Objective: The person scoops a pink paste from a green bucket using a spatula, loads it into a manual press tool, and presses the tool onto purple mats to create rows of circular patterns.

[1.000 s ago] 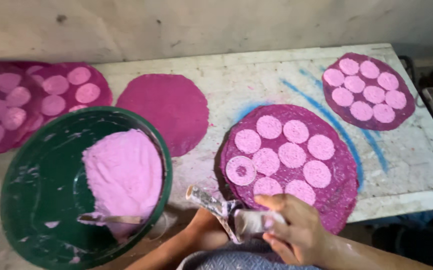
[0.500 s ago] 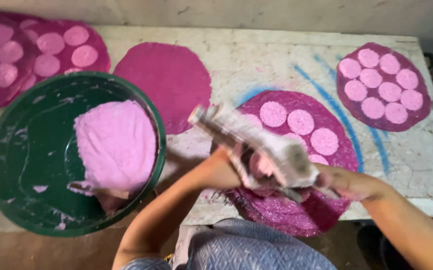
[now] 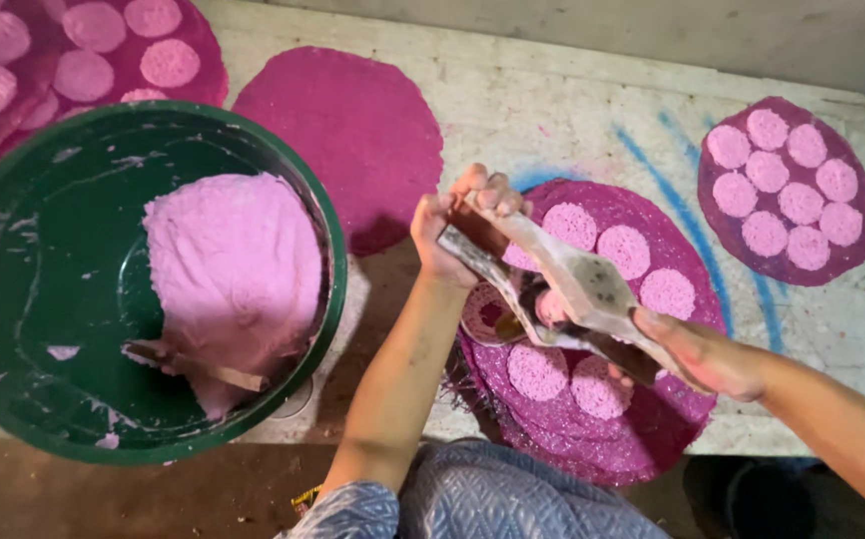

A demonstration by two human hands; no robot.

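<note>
We see both hands closed on a hinged two-plate press (image 3: 562, 289), its flat metal faces smeared with dried pink, held in the air above a dark magenta round mat (image 3: 602, 339) on the worn white table (image 3: 552, 100). The left hand (image 3: 457, 225) has its fingers curled over the far end of the press, and the right hand (image 3: 697, 349) clamps the near end where the two dark handles meet. Between the plates a lump of pale pink dough (image 3: 549, 305) shows (only a sliver of it is visible). Pale pink pressed discs (image 3: 624, 248) lie on the mat under the press, some hidden by it. To the left, touching the table edge, stands a big green basin (image 3: 13, 299) with a mound of pink dough (image 3: 233, 269) inside and a wooden-handled tool (image 3: 198, 367) lying against the mound. A bare magenta mat (image 3: 352, 130) lies between the basin and the press. Another mat full of discs (image 3: 787, 190) sits at the table's right end, well apart from the hands, and more filled mats (image 3: 83, 60) overlap at the upper left. Blue paint streaks (image 3: 682, 220) cross the tabletop between the two right-hand mats.
</note>
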